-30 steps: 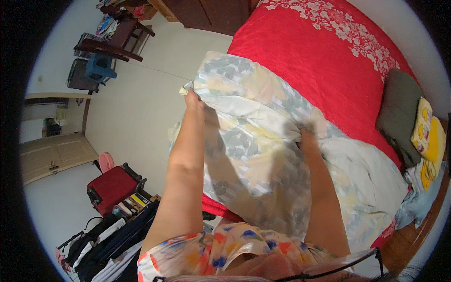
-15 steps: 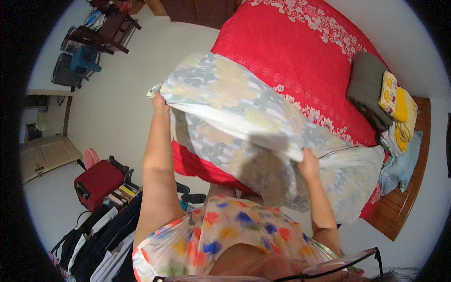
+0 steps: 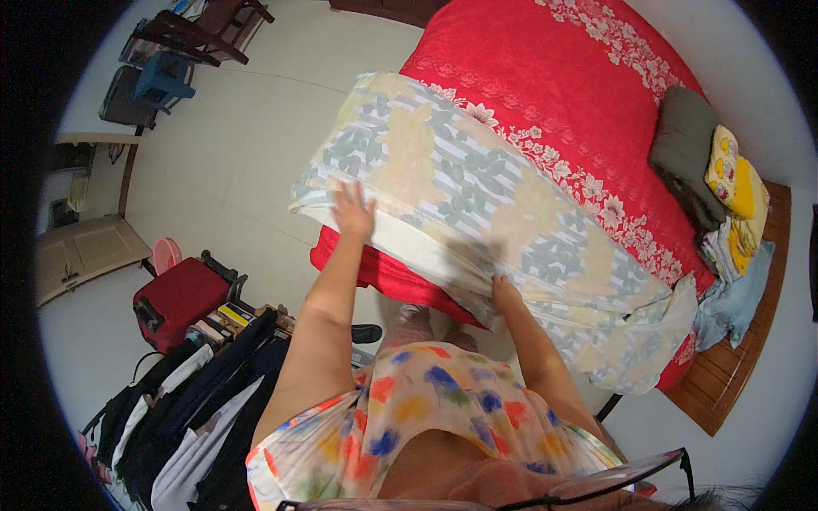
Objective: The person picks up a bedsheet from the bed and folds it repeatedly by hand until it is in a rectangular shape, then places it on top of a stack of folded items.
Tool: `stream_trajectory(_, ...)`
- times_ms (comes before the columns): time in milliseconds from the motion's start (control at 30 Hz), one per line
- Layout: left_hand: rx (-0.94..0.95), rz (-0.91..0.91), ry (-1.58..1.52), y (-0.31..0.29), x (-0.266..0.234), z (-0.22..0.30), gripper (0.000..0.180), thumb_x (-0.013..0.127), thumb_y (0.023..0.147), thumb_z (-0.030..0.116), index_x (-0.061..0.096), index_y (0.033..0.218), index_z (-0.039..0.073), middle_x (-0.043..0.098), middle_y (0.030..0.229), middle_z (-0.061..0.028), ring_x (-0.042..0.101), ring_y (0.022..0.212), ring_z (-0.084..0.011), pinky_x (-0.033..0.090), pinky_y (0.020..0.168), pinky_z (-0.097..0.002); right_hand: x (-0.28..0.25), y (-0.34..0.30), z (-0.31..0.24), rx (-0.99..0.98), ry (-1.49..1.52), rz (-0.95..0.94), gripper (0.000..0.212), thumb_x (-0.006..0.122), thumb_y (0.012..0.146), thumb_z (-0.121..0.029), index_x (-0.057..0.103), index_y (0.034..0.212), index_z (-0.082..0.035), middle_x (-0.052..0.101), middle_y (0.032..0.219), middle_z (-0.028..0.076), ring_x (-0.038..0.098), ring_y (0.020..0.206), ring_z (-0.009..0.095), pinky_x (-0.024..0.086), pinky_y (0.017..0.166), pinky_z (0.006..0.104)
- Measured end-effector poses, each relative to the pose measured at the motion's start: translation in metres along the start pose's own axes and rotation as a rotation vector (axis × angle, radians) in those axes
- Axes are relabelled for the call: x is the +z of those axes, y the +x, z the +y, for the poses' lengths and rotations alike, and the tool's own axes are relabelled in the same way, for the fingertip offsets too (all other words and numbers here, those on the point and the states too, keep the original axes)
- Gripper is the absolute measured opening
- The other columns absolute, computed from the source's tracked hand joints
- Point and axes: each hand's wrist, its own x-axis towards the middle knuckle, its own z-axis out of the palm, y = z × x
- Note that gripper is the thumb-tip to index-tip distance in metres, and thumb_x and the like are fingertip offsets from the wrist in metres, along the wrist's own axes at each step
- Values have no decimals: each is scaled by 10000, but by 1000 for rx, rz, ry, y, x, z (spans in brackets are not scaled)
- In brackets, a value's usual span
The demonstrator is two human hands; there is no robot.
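A pale bed sheet (image 3: 464,162) with grey-green leaves, stripes and beige patches lies folded lengthwise along the near side of the bed. Beneath it shows a red bedspread (image 3: 545,77) with white flowers. My left hand (image 3: 354,210) rests flat on the sheet near its left end, fingers spread. At the sheet's near edge, my right hand (image 3: 505,294) pinches the fabric; its fingertips are partly hidden. Toward the headboard the sheet is bunched and hangs over the near side.
By the wooden headboard (image 3: 724,375) are a dark folded blanket (image 3: 684,149), a yellow pillow (image 3: 740,175) and a light blue cloth (image 3: 741,294). A red suitcase (image 3: 179,319) and hanging clothes (image 3: 196,417) stand at lower left. A blue stool (image 3: 162,78) is at upper left.
The raised sheet has come down onto the bed and lies flatter. My left hand has let go of its corner and moved right and nearer; my right hand has shifted left.
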Motion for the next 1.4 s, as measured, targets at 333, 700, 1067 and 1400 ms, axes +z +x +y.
stream_trajectory(333,42,-259,-63,-96,-17,69,478,558,744,321,453,1190,185,213,1372,-83,163,1269,-302,185,994,-516,-7,-75,38,-194,448,196,534,624,697,-178,424,1174,-51,455,1125,207,460,1022,343,384,876,370)
stream_trajectory(700,450,-263,-49,-249,16,246,443,565,727,373,503,1133,208,507,1149,-86,465,1081,-261,322,897,-496,60,-289,224,99,600,356,345,570,741,-186,518,1068,-87,534,1051,170,508,970,324,411,809,382)
stream_trajectory(1067,1104,-208,-59,-424,45,458,503,633,703,294,457,1165,204,504,1125,-76,441,1079,-252,331,902,-433,168,-435,352,490,717,786,159,515,761,-62,553,912,-32,578,822,124,553,751,247,445,683,324)
stream_trajectory(1400,1222,-276,-194,-443,152,617,715,662,676,277,300,1284,173,343,1273,-149,325,1168,-309,281,966,-403,159,-417,401,503,925,540,197,504,828,-82,533,1018,-42,590,907,110,563,822,241,442,726,323)
